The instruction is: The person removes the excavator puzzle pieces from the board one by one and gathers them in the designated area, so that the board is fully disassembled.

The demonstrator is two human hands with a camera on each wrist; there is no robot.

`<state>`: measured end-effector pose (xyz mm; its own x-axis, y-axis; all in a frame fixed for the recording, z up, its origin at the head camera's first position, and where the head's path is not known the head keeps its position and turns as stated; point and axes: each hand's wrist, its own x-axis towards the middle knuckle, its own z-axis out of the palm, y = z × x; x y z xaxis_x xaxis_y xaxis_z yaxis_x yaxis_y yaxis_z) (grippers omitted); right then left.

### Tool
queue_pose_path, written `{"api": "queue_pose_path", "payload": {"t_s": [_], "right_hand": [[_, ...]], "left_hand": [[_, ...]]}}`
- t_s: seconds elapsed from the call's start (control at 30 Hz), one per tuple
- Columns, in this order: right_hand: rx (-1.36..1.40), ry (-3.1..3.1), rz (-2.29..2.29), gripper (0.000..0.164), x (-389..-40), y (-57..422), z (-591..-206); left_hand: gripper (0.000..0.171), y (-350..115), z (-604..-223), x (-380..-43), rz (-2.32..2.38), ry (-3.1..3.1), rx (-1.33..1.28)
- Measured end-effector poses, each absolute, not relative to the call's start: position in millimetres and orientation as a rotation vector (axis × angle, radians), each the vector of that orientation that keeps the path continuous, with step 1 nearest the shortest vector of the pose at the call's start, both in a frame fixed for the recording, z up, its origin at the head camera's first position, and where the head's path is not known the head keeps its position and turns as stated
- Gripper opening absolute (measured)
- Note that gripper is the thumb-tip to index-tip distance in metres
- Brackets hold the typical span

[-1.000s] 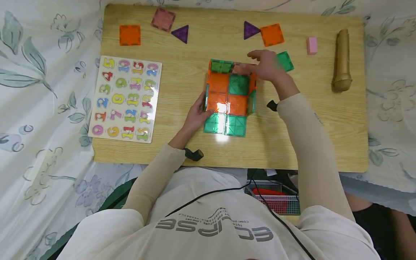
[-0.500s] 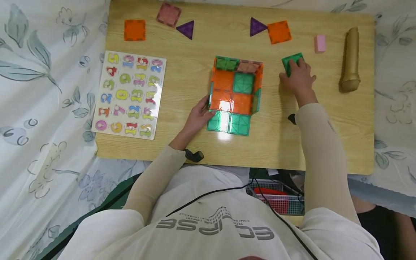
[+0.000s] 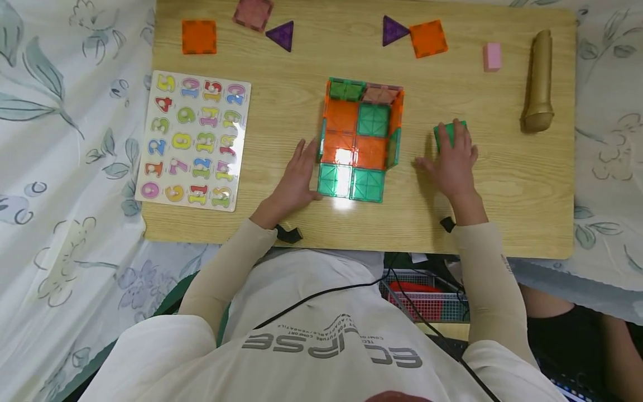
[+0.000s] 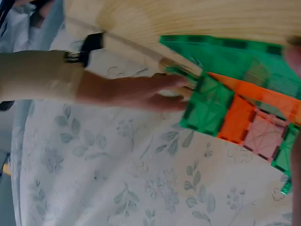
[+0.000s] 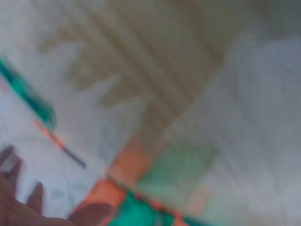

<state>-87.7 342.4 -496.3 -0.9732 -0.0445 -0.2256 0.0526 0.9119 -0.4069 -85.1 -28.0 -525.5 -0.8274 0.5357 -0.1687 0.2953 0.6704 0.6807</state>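
Observation:
In the head view a box-like build of magnetic tiles (image 3: 369,152) in green, orange and pink stands at mid-table, with raised walls at the back and right. Beside its left wall lies my left hand (image 3: 295,177), fingers straight; contact there is unclear. To the right of the build, my right hand (image 3: 454,167) rests its extended fingers on a loose green tile (image 3: 439,137), thumb spread away from it. Those fingers cover part of the tile. The left wrist view catches the right hand (image 4: 141,92) behind the build's green wall (image 4: 207,103). Blur dominates the right wrist view.
A number puzzle board (image 3: 193,142) lies at left. Along the back are orange tiles (image 3: 198,37) (image 3: 428,39), purple triangles (image 3: 282,36) (image 3: 394,30) and a pink tile (image 3: 253,14). A pink block (image 3: 492,57) and a gold cylinder (image 3: 538,84) sit at right.
My right hand went from the build to the green tile, then brought it toward the table's front. The left hand has drawn slightly back from the build's side.

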Motion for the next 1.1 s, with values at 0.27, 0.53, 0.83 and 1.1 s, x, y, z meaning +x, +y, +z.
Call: {"api": "queue_pose_path", "payload": {"t_s": [0.27,0.53,0.83,1.1], "right_hand": [[-0.482,2.771,-0.924,0.133,-54,296,-502],[-0.606,2.81,-0.703,0.143,-38,278,-513],[-0.58,2.779,-0.563,0.121,-41,274,-514],[-0.607,2.802,-0.415,0.103,-43,275,-507]], "left_hand": [[0.136,-35,-530,-87,1.026,2.453,0.771],[0.124,-36,-533,-88,1.07,2.559,0.929],[0.125,-38,-533,-91,0.992,2.564,1.062],[0.13,-34,-532,-91,1.016,2.565,1.103]]}}
